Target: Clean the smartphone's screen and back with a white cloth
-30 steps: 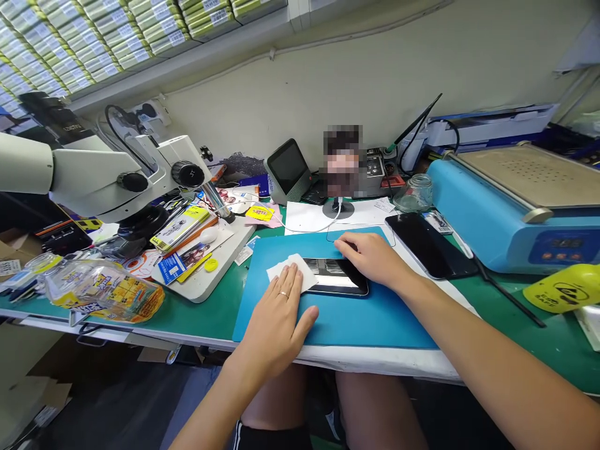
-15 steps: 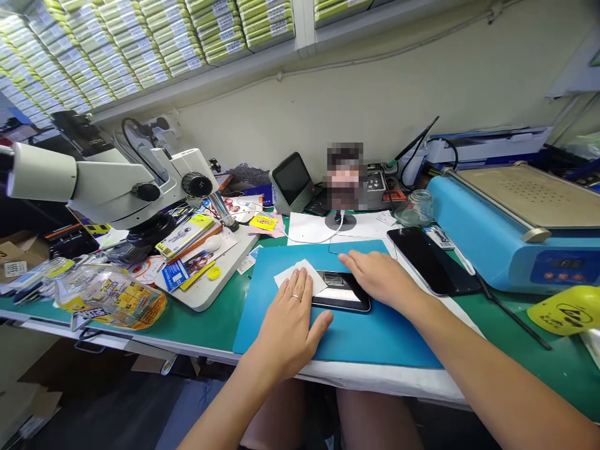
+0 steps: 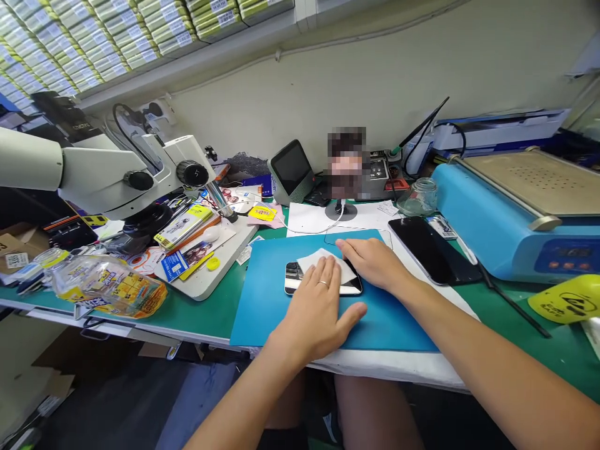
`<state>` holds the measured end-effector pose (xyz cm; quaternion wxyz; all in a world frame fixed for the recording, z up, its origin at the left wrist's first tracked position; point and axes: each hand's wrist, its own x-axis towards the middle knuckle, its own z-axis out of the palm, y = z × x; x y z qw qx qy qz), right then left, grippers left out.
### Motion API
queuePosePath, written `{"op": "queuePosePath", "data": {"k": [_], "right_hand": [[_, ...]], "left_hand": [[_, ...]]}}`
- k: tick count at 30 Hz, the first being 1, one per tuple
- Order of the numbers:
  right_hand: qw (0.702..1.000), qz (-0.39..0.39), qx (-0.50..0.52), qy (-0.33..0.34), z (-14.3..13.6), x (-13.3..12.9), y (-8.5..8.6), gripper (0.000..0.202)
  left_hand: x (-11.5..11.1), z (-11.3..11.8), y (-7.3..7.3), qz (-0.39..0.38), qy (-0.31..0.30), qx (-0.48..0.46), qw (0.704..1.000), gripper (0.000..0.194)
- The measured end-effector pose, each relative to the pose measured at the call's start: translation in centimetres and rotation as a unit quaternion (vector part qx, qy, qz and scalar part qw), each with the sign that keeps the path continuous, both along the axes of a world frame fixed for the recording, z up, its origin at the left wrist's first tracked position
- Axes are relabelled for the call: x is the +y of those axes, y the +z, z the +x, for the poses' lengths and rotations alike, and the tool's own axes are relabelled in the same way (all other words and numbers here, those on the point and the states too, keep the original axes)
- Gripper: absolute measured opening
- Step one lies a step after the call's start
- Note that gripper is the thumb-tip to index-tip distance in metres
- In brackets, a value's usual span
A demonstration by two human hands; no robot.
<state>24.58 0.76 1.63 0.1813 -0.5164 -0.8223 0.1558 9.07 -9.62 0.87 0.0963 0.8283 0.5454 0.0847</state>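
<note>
A phone (image 3: 291, 279) with a glossy black face lies flat on the blue mat (image 3: 262, 319). My left hand (image 3: 319, 300) rests with stretched fingers on a white wipe (image 3: 307, 259), pressing it against the phone's face. A ring is on one of its fingers, and its thumb stands out to the side. At the phone's right end is my right hand (image 3: 372, 259), fingers extended and lying low by the edge. Its fingertips touch or nearly touch the phone; the exact contact is hidden.
A second dark phone (image 3: 419, 250) lies right of the mat, before a blue heating plate machine (image 3: 497, 219). Left are a microscope (image 3: 103, 181), a plastic jar (image 3: 112, 287) and stacked packets (image 3: 185, 226). Behind stand a small screen (image 3: 291, 169) and a glass jar (image 3: 424, 195).
My left hand has slid the wipe rightward across the phone, uncovering its left end. The phone appears slightly further left, and my right hand stays at its right end. The view has shifted a little.
</note>
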Motion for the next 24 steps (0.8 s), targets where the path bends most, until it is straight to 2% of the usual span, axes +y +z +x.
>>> {"op": "queuePosePath", "data": {"k": [4, 9, 11, 16, 18, 20, 24], "right_hand": [[1.000, -0.005, 0.015, 0.012, 0.1, 0.3, 0.0, 0.052], [0.999, -0.019, 0.026, 0.010, 0.1, 0.3, 0.1, 0.054], [0.999, -0.021, 0.029, 0.014, 0.1, 0.3, 0.0, 0.053], [0.997, -0.001, 0.078, -0.003, 0.4, 0.7, -0.5, 0.039], [0.995, 0.004, 0.096, -0.008, 0.5, 0.8, -0.6, 0.036], [0.995, 0.002, 0.101, -0.005, 0.5, 0.8, -0.6, 0.035], [0.998, -0.004, 0.070, 0.003, 0.5, 0.6, -0.4, 0.038]], "left_hand": [[-1.4, 1.4, -0.1, 0.004, -0.019, -0.016, 1.000, 0.081], [-4.0, 1.1, -0.3, -0.002, -0.027, -0.010, 1.000, 0.079], [-3.6, 1.3, -0.2, -0.003, -0.024, -0.005, 1.000, 0.079], [0.0, 2.9, 0.1, 0.008, -0.015, -0.001, 1.000, 0.080], [0.8, 3.3, 0.1, 0.014, -0.007, -0.001, 1.000, 0.080], [0.6, 3.4, 0.0, 0.018, -0.003, -0.005, 1.000, 0.078], [-1.7, 2.7, -0.5, 0.019, -0.010, -0.012, 1.000, 0.077]]}}
